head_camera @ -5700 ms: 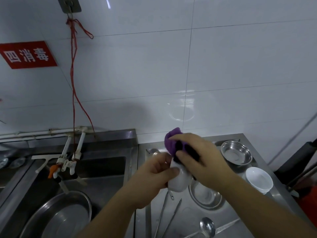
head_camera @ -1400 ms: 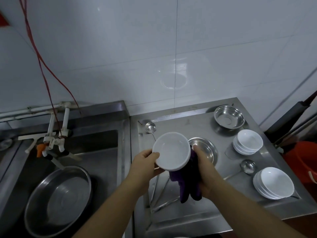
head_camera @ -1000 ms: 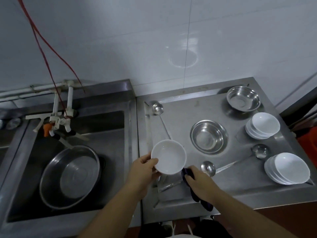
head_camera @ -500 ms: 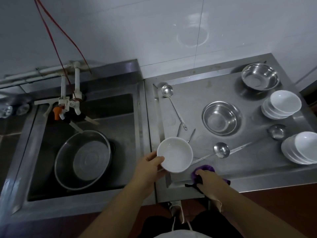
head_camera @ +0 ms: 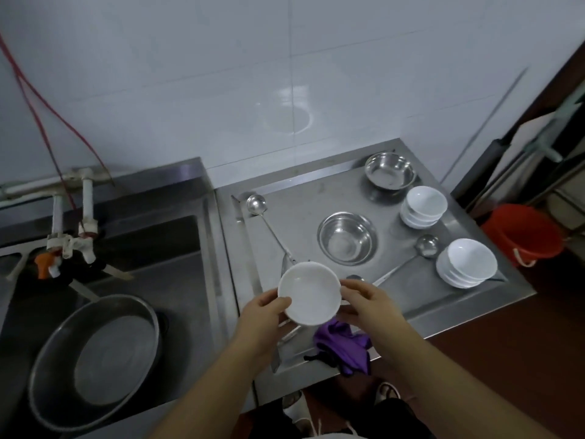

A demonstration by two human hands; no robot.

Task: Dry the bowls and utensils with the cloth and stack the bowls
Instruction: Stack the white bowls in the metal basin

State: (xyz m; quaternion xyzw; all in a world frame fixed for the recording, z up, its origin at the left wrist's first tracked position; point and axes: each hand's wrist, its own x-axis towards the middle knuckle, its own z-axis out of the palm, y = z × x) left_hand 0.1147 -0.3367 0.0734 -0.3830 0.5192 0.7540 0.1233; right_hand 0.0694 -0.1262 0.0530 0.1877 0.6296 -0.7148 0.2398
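Note:
I hold a white bowl [head_camera: 308, 293] over the front of the steel counter [head_camera: 319, 191]. My left hand [head_camera: 262, 315] grips its left rim and my right hand [head_camera: 368, 301] grips its right rim. The purple cloth [head_camera: 343, 346] lies loose on the counter's front edge, below the bowl. Two stacks of white bowls stand at the right: a nearer one [head_camera: 467, 263] and a farther one [head_camera: 422, 205]. Two steel bowls sit at mid-counter [head_camera: 346, 237] and at the back [head_camera: 389, 169]. Ladles lie at the left [head_camera: 257, 205] and right [head_camera: 425, 245]; the hands partly hide other utensils.
A sink [head_camera: 177, 274] with a large steel basin [head_camera: 95, 356] lies to the left, with taps [head_camera: 71, 245] at its back. A red bucket [head_camera: 522, 232] stands on the floor right of the counter. White tiled wall behind.
My right hand let go of the purple cloth, which now lies on the counter edge, and moved up to take the bowl's right rim. The view tilted slightly upward.

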